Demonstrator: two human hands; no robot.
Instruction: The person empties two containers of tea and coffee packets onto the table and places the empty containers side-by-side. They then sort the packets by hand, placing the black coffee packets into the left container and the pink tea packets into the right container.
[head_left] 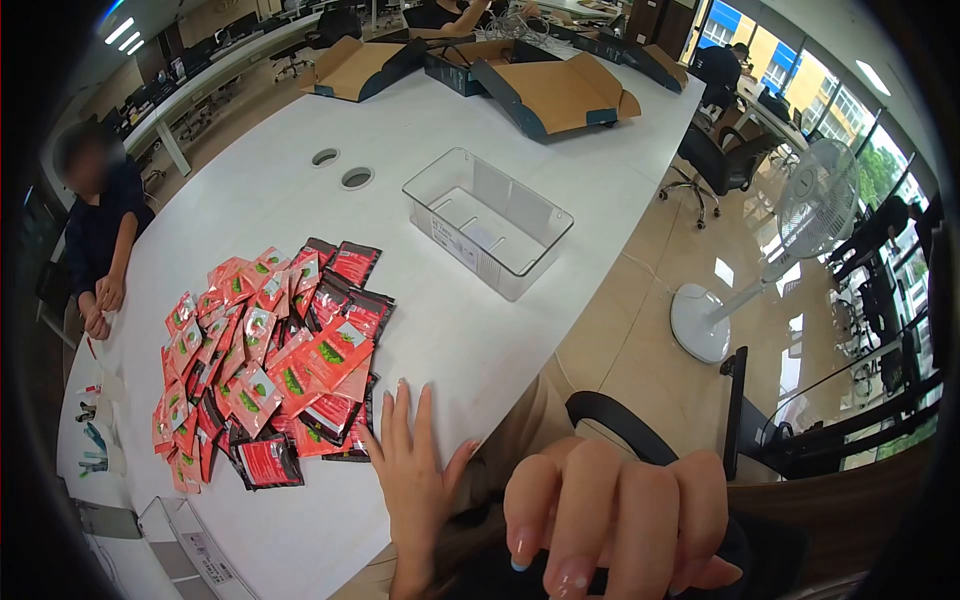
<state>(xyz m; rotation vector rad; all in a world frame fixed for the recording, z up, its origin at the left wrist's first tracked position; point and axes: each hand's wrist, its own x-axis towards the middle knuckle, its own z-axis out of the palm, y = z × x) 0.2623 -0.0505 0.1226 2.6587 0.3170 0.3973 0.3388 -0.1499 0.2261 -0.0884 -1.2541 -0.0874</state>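
My left hand (pixel 412 475) lies palm down at the near edge of the white table (pixel 300 215), its fingers spread and nothing in it. Beside its fingertips is a heap of small red and pink sachets (pixel 265 375) with green pictures, some showing dark-edged backs. My right hand (pixel 620 515) is raised close to the camera, off the table's edge. Its fingers are loosely bent and apart, and I see nothing between them; the palm is mostly hidden. A clear plastic bin (pixel 487 225) stands upright farther up the table, apart from both hands.
Opened cardboard boxes (pixel 560 95) lie at the far end. Another clear bin (pixel 190 550) and pens in a holder (pixel 103 458) sit at lower left. A person (pixel 100 225) is at the left edge. A standing fan (pixel 705 320) and an office chair (pixel 725 160) are right of the table.
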